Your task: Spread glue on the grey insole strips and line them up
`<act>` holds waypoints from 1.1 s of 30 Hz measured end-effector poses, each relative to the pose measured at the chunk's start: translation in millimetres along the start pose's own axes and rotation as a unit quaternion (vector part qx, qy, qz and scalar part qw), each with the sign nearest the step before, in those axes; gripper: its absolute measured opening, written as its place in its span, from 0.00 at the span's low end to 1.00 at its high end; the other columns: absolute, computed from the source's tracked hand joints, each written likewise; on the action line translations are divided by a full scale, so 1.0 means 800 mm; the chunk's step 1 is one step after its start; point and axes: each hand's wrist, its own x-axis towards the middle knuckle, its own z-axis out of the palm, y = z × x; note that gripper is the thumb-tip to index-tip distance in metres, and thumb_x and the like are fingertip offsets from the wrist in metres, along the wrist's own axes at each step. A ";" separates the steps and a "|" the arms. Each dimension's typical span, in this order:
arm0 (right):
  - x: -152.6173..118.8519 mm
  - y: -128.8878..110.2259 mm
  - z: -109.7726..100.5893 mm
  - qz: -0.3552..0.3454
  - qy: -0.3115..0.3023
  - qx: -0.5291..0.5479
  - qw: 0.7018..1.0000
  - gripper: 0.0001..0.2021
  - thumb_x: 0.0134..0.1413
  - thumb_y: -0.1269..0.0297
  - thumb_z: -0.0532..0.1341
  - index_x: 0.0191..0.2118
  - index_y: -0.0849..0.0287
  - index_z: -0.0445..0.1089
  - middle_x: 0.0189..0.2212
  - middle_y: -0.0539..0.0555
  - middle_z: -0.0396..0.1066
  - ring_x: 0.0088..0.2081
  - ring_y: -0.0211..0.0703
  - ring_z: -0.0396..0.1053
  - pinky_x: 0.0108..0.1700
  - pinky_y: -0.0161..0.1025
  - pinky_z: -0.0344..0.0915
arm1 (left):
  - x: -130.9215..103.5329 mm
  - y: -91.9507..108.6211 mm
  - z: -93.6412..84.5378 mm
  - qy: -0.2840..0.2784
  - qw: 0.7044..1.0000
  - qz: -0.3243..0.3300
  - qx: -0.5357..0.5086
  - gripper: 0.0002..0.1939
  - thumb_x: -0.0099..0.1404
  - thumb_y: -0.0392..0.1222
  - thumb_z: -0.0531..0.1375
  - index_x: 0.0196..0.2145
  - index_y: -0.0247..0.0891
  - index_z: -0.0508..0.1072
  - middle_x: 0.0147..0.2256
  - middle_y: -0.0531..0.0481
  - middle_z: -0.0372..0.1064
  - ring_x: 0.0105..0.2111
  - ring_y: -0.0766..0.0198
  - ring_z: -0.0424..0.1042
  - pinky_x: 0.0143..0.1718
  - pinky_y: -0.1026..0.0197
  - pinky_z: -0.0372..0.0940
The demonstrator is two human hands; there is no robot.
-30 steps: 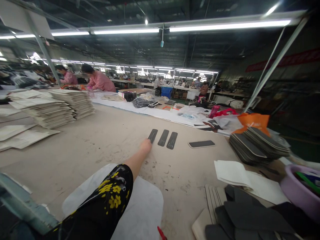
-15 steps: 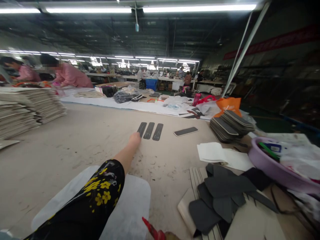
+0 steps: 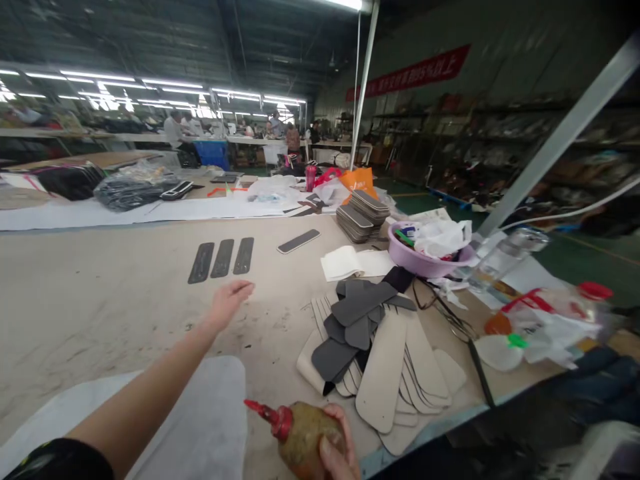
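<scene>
My left hand (image 3: 230, 302) hovers over the table with its fingers stretched to the right, and no object shows in it. Just beyond it, three dark grey rounded strips (image 3: 223, 259) lie side by side, with shiny streaks on them. My right hand (image 3: 341, 445) is wrapped round a brownish squeeze glue bottle (image 3: 307, 437) at the front of the table, its red nozzle tilted up to the left. A single grey strip with a pale edge (image 3: 299, 241) lies apart, farther right. Beside the bottle is a heap of dark grey pieces (image 3: 357, 313) over cream panels (image 3: 383, 373).
Stacked grey strips (image 3: 357, 220) stand at the back right, near a purple basin (image 3: 425, 264) full of bags. A folded white cloth (image 3: 343, 263) lies before them. Scissors (image 3: 463, 330) and a clear bottle (image 3: 510, 257) are at right; white sheeting (image 3: 210, 400) lies front left.
The view has swung right. My left hand has left the leftmost strip and moved right and nearer. The glue bottle, barely visible before, now shows in my right hand.
</scene>
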 end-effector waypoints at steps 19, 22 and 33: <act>-0.027 -0.088 -0.009 -0.037 0.003 -0.001 0.999 0.27 0.36 0.56 0.70 0.44 0.52 0.60 0.38 0.54 0.73 0.36 0.49 0.72 0.38 0.44 0.68 | -0.125 0.125 0.198 -0.154 0.930 0.187 0.275 0.11 0.57 0.47 0.62 0.36 0.39 0.76 0.38 0.44 0.73 0.40 0.56 0.71 0.42 0.59 0.63; -0.026 -0.091 -0.019 -0.036 -0.007 0.004 0.999 0.27 0.39 0.58 0.70 0.45 0.53 0.59 0.39 0.54 0.72 0.37 0.47 0.72 0.39 0.43 0.68 | -0.131 0.123 0.199 -0.128 0.947 0.166 0.245 0.11 0.57 0.42 0.63 0.39 0.39 0.75 0.39 0.45 0.73 0.39 0.57 0.71 0.41 0.59 0.63; -0.043 -0.116 -0.014 -0.053 0.001 0.006 0.999 0.27 0.40 0.57 0.69 0.47 0.51 0.59 0.42 0.54 0.72 0.40 0.49 0.72 0.41 0.44 0.68 | -0.130 0.144 0.176 -0.118 0.990 0.056 -0.048 0.13 0.60 0.45 0.58 0.37 0.32 0.74 0.32 0.44 0.74 0.31 0.63 0.72 0.37 0.60 0.67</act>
